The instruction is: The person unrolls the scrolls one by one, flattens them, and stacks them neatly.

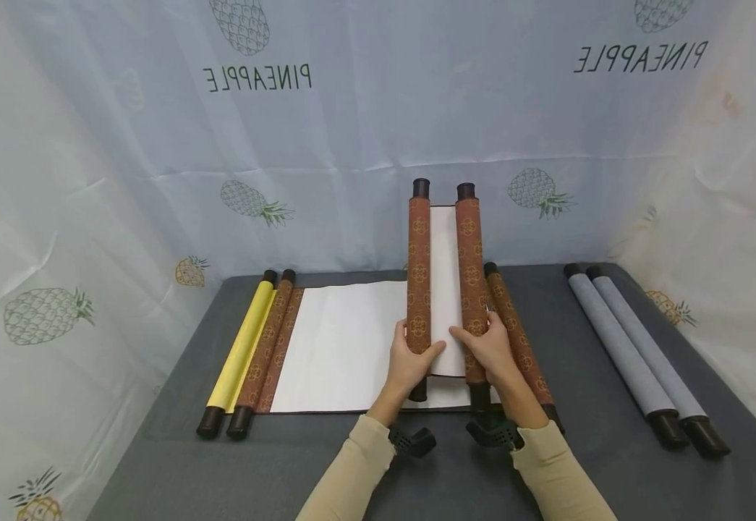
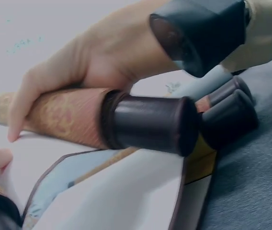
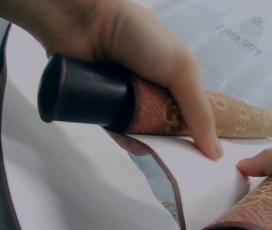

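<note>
A scroll with two brown, gold-patterned rollers is held up off the table, tilted, a narrow white sheet (image 1: 443,282) showing between them. My left hand (image 1: 410,362) grips the left roller (image 1: 419,268) near its lower end, thumb on the white side. On the right roller (image 1: 469,253), my right hand (image 1: 491,347) has its fingers wrapped round, thumb pointing inward. Black knobs cap the rollers; one knob (image 2: 150,122) is large in the left wrist view, another (image 3: 85,93) in the right wrist view. Beneath lies a spread white sheet (image 1: 345,340), partly hidden by the held scroll.
Left on the grey table (image 1: 273,470) lie a yellow roller (image 1: 242,344) and a brown patterned roller (image 1: 265,347) side by side. Another brown roller (image 1: 521,340) lies right of my hands. Two grey-blue rollers (image 1: 618,344) are at the far right. Pineapple-print cloth (image 1: 378,130) hangs behind.
</note>
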Demonstrator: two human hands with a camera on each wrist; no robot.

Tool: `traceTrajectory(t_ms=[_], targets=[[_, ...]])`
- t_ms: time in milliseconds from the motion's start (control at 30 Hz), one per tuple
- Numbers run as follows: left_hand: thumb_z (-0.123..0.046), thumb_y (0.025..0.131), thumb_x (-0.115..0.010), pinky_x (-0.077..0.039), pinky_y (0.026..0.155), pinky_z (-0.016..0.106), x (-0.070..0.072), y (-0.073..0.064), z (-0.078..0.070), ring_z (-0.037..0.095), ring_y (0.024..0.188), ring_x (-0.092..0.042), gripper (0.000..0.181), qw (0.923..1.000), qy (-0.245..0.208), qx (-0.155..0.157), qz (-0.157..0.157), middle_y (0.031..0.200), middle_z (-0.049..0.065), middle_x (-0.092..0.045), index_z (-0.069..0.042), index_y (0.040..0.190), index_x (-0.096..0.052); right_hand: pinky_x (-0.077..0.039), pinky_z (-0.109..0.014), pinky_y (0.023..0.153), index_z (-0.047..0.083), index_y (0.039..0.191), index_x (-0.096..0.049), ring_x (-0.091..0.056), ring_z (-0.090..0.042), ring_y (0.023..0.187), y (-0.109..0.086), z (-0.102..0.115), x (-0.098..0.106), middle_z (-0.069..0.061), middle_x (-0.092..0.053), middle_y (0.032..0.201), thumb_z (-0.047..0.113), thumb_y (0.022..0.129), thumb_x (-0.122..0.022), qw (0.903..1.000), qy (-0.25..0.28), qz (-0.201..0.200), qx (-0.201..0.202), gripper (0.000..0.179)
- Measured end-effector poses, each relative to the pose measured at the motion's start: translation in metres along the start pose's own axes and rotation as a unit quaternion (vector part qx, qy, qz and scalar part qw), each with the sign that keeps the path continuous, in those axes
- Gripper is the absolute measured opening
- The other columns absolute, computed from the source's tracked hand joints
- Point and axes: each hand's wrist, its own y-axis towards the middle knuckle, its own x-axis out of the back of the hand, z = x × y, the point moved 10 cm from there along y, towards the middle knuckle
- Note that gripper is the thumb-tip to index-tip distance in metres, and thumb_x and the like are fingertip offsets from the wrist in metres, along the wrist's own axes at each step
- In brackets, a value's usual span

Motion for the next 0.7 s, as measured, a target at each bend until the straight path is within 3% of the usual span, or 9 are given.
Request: traceTrajectory(t_ms=[133,167,267,333,467,600,700], targets=[[-0.023,0.087,-0.069,-0.053,0.089,0.039,0.004,0.003,0.002,0.028,0.109,-0.062,0.064,0.9997,-0.003,0.011,0.02,0.127,0.019,-0.057,-0.006,0.14,-0.038,-0.029,-0.057,0.115,-0.002,0.154,-0.004,-0.025,-0.044,0.144,0.0,0.001,0.007,-0.029,-0.014,0.158,0.02,0.091,-0.062,1.0,-0.007,-0.001,-0.005,0.088],[-0.023,0.087,-0.069,-0.053,0.088,0.04,0.006,0.004,0.002,0.028,0.109,-0.061,0.064,0.9997,0.001,0.011,0.024,0.126,0.019,-0.057,-0.006,0.14,-0.039,-0.029,-0.057,0.115,-0.002,0.154,-0.005,-0.025,-0.044,0.144,0.0,0.001,0.008,-0.029,-0.014,0.158,0.019,0.092,-0.061,1.0,-0.007,-0.002,-0.004,0.086],[-0.022,0.086,-0.068,-0.051,0.085,0.038,0.011,0.006,-0.001,0.028,0.106,-0.06,0.06,0.9995,0.016,0.01,0.027,0.123,0.02,-0.057,-0.004,0.137,-0.043,-0.042,-0.047,0.106,0.0,0.153,-0.017,-0.042,-0.039,0.133,0.001,0.003,0.012,-0.027,-0.03,0.152,0.018,0.092,-0.06,1.0,-0.005,-0.009,0.001,0.077],[-0.02,0.084,-0.069,-0.051,0.082,0.036,0.014,0.007,-0.003,0.027,0.102,-0.06,0.058,0.9993,0.026,0.002,0.028,0.119,0.022,-0.058,-0.002,0.134,-0.046,-0.049,-0.036,0.09,0.002,0.15,-0.028,-0.055,-0.03,0.113,0.002,0.004,0.014,-0.025,-0.044,0.141,0.019,0.092,-0.061,0.9998,-0.006,-0.015,0.007,0.069],[-0.019,0.081,-0.071,-0.051,0.076,0.03,0.021,0.008,-0.006,0.024,0.094,-0.062,0.056,0.9983,0.05,-0.007,0.03,0.114,0.023,-0.061,0.002,0.129,-0.051,-0.048,-0.022,0.07,0.002,0.143,-0.04,-0.057,-0.01,0.084,0.003,0.006,0.018,-0.02,-0.054,0.126,0.021,0.089,-0.066,0.9995,-0.01,-0.025,0.015,0.063],[-0.018,0.08,-0.073,-0.053,0.078,0.034,0.027,0.009,-0.007,0.025,0.095,-0.063,0.06,0.9977,0.056,-0.004,0.039,0.116,0.023,-0.061,0.002,0.131,-0.05,-0.05,-0.021,0.069,0.002,0.146,-0.036,-0.057,-0.006,0.079,0.001,0.007,0.021,-0.021,-0.055,0.126,0.02,0.088,-0.069,0.9998,0.0,-0.018,0.009,0.069],[-0.018,0.08,-0.075,-0.054,0.086,0.039,0.03,0.008,-0.006,0.028,0.104,-0.062,0.069,0.9974,0.048,0.012,0.052,0.124,0.022,-0.057,0.0,0.138,-0.043,-0.049,-0.021,0.072,0.002,0.15,-0.027,-0.057,-0.006,0.085,-0.002,0.008,0.022,-0.024,-0.051,0.132,0.02,0.09,-0.067,1.0,-0.002,0.003,0.0,0.074]])
